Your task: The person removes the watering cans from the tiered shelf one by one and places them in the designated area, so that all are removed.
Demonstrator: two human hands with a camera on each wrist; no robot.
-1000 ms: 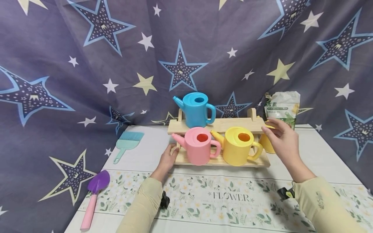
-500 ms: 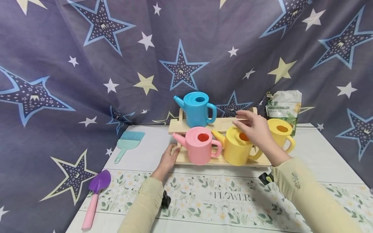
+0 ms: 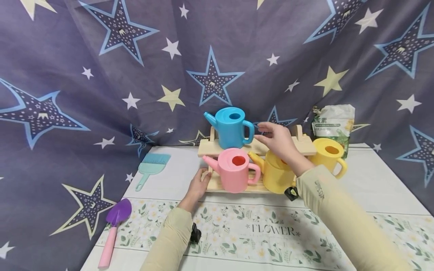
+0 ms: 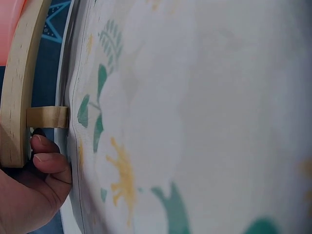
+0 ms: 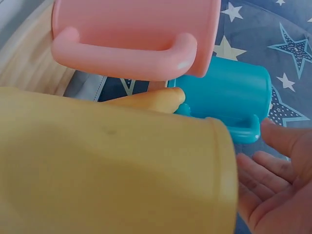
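Observation:
On the upper board of a two-tier wooden shelf stands a blue watering can. A pink watering can and a yellow watering can share the lower board. My left hand grips the lower board's left end; the left wrist view shows its fingers curled at the underside. Just right of the blue can's handle is my right hand, fingers loosely extended and holding nothing. In the right wrist view the thumb comes close to that handle; whether it touches I cannot tell. My right arm partly covers the yellow can.
A second yellow watering can stands beside the shelf's right end, before a white-and-green bag. On the table's left lie a teal brush and a purple trowel with a pink handle. A starry curtain hangs behind.
My right hand has moved left from the shelf's right end, over the yellow can, to the blue can's handle. My left hand stays on the shelf.

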